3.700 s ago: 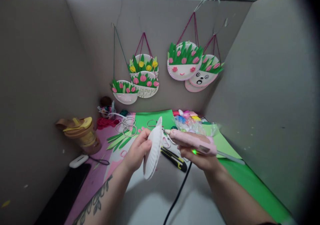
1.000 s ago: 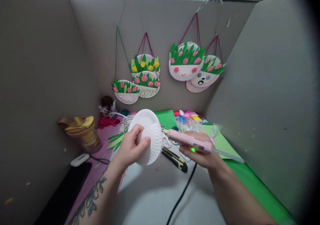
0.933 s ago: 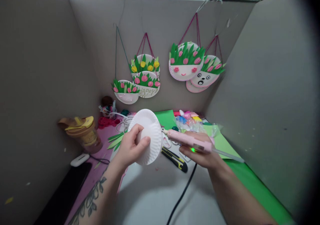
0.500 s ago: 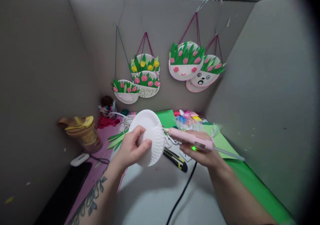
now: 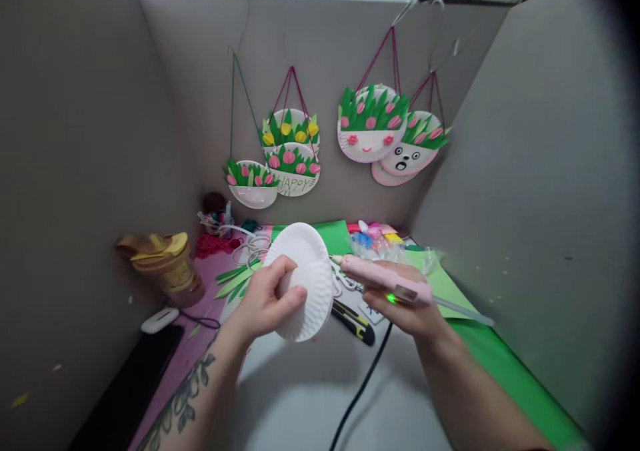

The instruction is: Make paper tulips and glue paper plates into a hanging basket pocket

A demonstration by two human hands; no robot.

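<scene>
My left hand (image 5: 273,297) grips a white paper plate (image 5: 313,264) with a ridged rim, thumb and fingers closed on its face. The plate is tilted up above the table. In my right hand (image 5: 410,304) is a pink glue gun (image 5: 385,279), with a green light glowing near its grip and a glue stick (image 5: 465,311) sticking out of its back end. Its nozzle points left, at the plate's right edge; whether it touches I cannot tell. A black cable runs down from the gun toward me.
A black and yellow utility knife (image 5: 354,323) lies just beyond my hands. Green paper strips (image 5: 233,281), a lidded brown cup (image 5: 170,264) and a black phone-like slab (image 5: 133,391) are left. Green sheets (image 5: 505,364) lie right. Decorated plates (image 5: 373,124) hang on the back wall.
The plate in my left hand has moved slightly right and down. The glue gun has shifted a little to the right with my right hand.
</scene>
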